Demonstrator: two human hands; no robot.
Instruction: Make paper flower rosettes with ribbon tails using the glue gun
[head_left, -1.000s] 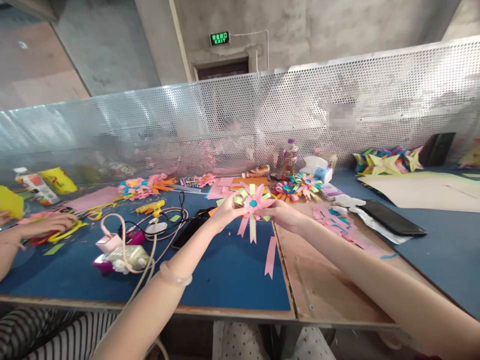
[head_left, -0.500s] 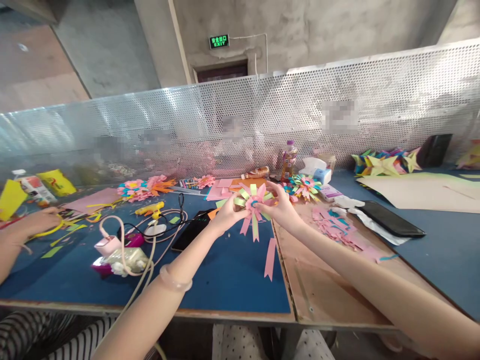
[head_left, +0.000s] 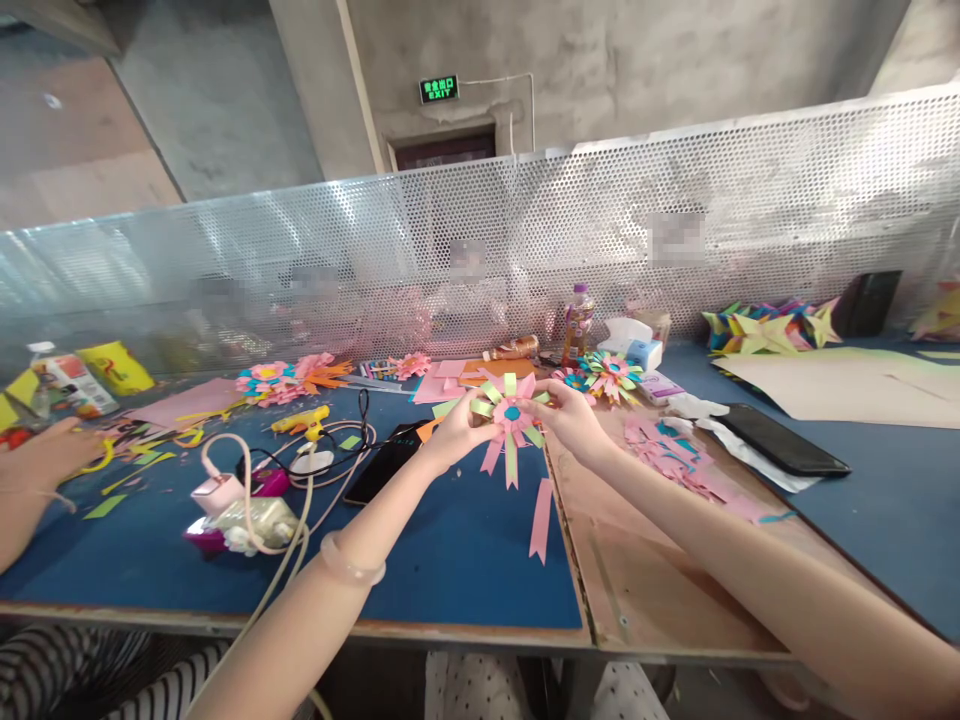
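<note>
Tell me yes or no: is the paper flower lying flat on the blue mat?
No, the paper flower is held up above the blue mat between the left hand and right hand.

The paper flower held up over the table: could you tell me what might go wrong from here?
The left hand and right hand pinch the paper flower by its folded loops, so a firm squeeze could crease them. Its pink and green strips hang free below and might tear or snag. The glue gun and tangled cables lie near the left forearm, which could catch them.
</note>
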